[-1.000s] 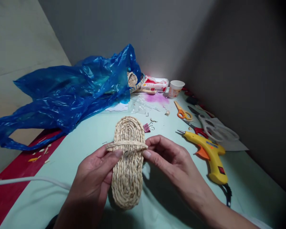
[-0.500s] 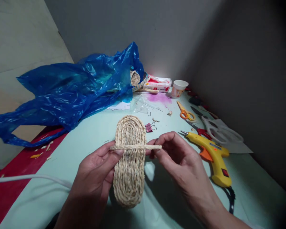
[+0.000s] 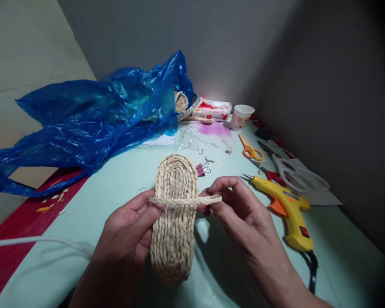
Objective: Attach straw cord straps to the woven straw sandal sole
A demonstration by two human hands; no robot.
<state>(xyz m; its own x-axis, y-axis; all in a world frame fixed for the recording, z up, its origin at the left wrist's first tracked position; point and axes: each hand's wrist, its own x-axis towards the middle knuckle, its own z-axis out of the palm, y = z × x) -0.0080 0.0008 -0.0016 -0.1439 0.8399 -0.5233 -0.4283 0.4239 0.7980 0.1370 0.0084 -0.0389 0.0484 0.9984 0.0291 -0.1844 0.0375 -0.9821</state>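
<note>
Your left hand [image 3: 128, 233] grips a woven straw sole [image 3: 173, 239] from its left edge and lifts it just above the pale green table [image 3: 122, 171]. Its thumb pins one end of a braided strap [image 3: 186, 199] that lies across the sole. Your right hand [image 3: 244, 218] pinches the strap's other end, which sticks out past the sole's right edge. A yellow glue gun [image 3: 287, 211] lies near your right hand. A blue plastic bag [image 3: 93, 119] sits behind, to the left.

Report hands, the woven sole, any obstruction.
Left hand holds woven sole, thumb pinning braided strap across it. Right hand pinches the strap's other end. Glue gun lies apart, to the right.
</note>
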